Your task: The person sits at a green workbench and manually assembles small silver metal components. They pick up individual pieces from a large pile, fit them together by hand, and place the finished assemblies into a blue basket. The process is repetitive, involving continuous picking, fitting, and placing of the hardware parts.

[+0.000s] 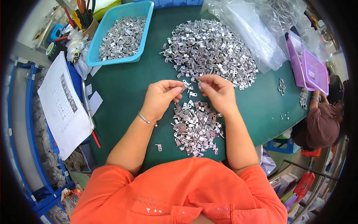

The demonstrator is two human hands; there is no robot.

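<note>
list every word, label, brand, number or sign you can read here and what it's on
No text is clear enough to quote.
White printed sheet, left: lines and a grid of print, too small to read.
Orange shirt, front: faint dark lettering, too blurred to read.
Round green-and-white disc, upper left: too small to tell whether it bears text.

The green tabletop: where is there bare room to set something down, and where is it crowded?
The green tabletop is bare between the left forearm, the blue basket and the large metal pile; another patch lies between the right forearm, that pile and the cluster of metal loops. Crowded: that pile, the plastic bags, and the small metal pile between the forearms.
</note>
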